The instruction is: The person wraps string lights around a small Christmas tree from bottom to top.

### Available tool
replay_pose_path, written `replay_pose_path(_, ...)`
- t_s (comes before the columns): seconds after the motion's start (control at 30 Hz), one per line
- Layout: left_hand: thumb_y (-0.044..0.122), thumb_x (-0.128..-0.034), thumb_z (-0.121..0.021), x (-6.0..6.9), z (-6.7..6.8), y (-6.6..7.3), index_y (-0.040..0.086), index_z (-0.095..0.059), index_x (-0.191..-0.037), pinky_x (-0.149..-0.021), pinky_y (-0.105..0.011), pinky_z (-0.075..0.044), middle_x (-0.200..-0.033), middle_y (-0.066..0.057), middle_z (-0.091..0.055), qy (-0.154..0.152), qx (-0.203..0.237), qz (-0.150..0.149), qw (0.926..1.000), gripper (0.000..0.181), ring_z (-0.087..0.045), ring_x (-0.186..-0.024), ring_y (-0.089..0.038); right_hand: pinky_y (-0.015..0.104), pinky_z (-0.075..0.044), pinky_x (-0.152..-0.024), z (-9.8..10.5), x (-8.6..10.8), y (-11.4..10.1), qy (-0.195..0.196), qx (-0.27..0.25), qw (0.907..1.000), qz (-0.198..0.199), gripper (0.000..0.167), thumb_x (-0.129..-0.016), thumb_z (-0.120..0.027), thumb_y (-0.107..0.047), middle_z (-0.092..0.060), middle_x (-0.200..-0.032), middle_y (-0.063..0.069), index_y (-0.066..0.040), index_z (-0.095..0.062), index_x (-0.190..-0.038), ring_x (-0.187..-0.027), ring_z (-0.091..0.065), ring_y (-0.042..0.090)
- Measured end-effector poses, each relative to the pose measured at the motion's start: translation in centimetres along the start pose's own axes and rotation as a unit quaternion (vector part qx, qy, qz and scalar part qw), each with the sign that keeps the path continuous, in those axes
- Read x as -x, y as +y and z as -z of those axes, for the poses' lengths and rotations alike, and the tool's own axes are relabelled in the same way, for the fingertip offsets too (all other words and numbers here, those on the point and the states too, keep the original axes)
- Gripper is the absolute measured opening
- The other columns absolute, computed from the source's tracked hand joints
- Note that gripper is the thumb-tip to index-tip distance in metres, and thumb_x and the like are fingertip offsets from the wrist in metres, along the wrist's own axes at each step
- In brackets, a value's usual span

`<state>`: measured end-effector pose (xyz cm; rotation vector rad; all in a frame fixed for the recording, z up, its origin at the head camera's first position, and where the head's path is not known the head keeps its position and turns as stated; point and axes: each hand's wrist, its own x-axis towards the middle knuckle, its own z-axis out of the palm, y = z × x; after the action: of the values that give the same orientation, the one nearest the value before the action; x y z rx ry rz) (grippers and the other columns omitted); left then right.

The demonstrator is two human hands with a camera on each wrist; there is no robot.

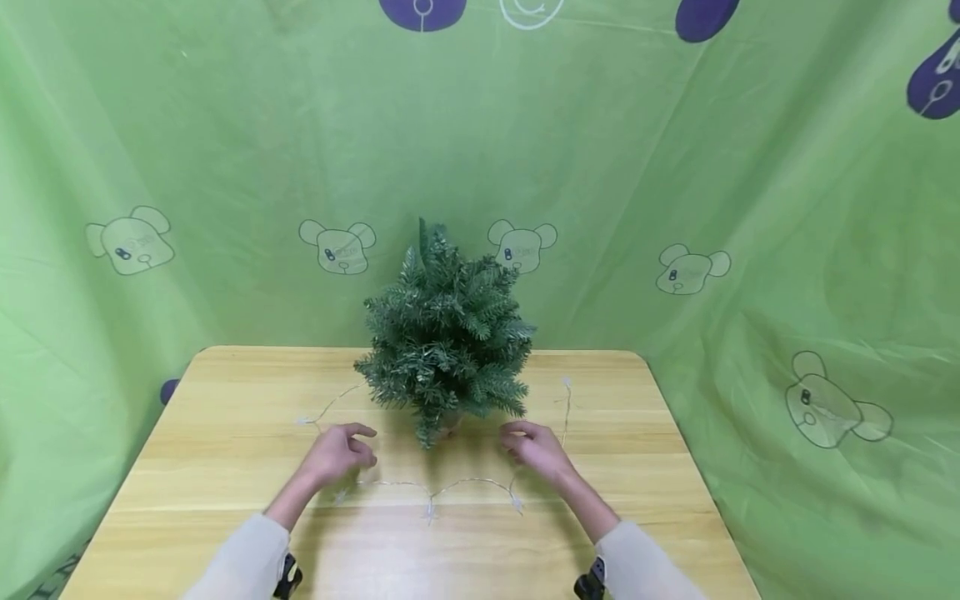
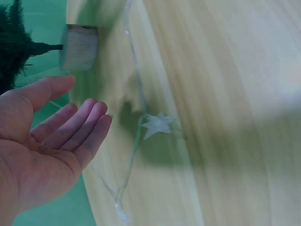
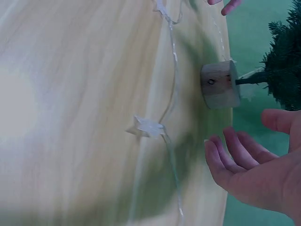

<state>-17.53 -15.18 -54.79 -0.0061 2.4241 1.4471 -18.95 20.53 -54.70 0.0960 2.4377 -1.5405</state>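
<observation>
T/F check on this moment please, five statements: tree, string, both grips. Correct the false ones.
1. The tree stands on a round base. True.
2. The string is wound round the branches. False: the string lies on the table, a stretch of it in front of the tree.
3. The right grip is empty. True.
4. The left grip pinches a star. False: the left grip holds nothing; the nearby star is apart from it.
5. The string carries several stars. True.
</observation>
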Motion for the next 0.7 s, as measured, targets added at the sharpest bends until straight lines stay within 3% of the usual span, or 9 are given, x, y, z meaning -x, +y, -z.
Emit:
replay_pose_path(0.2, -0.006, -0.0813, -0.072, -0.1, -0.6, -1.1, -0.002, -0.066, -0.123, -0.057, -0.033, -0.055, -0.089, -0.009, -0.075, -0.014, -0.005, 0.019, 0.9997, 0.042, -0.071, -0.076, -0.028, 0.040, -0.057, -0.072, -0.9, -0.2, 0.9, -0.029, 0.006, 0.9996, -0.004, 0.037, -0.094, -0.067, -0.020, -0.071, -0.093, 0.017, 0.000, -0.067, -0.126, -0.077, -0.064, 0.024)
replay_pose_path(0.33, -0.008, -0.0785, -0.072, -0.1, -0.9, -1.6, 0.000, -0.069, -0.118, -0.053, -0.030, -0.052, -0.089, -0.010, -0.075, -0.017, -0.009, 0.021, 0.9996, 0.041, -0.071, -0.075, -0.027, 0.038, -0.054, -0.067, -1.2, -0.2, 1.3, -0.048, 0.019, 0.9986, 0.002, 0.039, -0.093, -0.067, -0.020, -0.068, -0.088, 0.018, 0.001, -0.066, -0.127, -0.068, -0.057, 0.020)
replay_pose_path(0.5, -0.011, -0.0776, -0.072, 0.0, -1.2, -2.0, 0.002, -0.072, -0.112, -0.060, -0.036, -0.058, -0.094, -0.013, -0.076, -0.012, -0.006, 0.027, 0.9995, 0.037, -0.072, -0.078, -0.024, 0.032, -0.055, -0.073, -1.6, -0.1, 2.0, -0.067, 0.044, 0.9967, 0.011, 0.040, -0.092, -0.068, -0.020, -0.072, -0.107, 0.014, 0.001, -0.066, -0.126, -0.077, -0.062, 0.019)
replay_pose_path(0.7, -0.014, -0.0742, -0.073, -0.1, -1.6, -2.2, 0.000, -0.073, -0.107, -0.072, -0.037, -0.063, -0.092, -0.012, -0.075, 0.006, 0.001, 0.027, 0.9996, 0.035, -0.071, -0.078, -0.022, 0.035, -0.059, -0.074, -2.1, -0.1, 2.4, -0.097, 0.038, 0.9943, 0.023, 0.046, -0.084, -0.073, -0.009, -0.075, -0.099, 0.019, 0.008, -0.063, -0.126, -0.080, -0.069, 0.028)
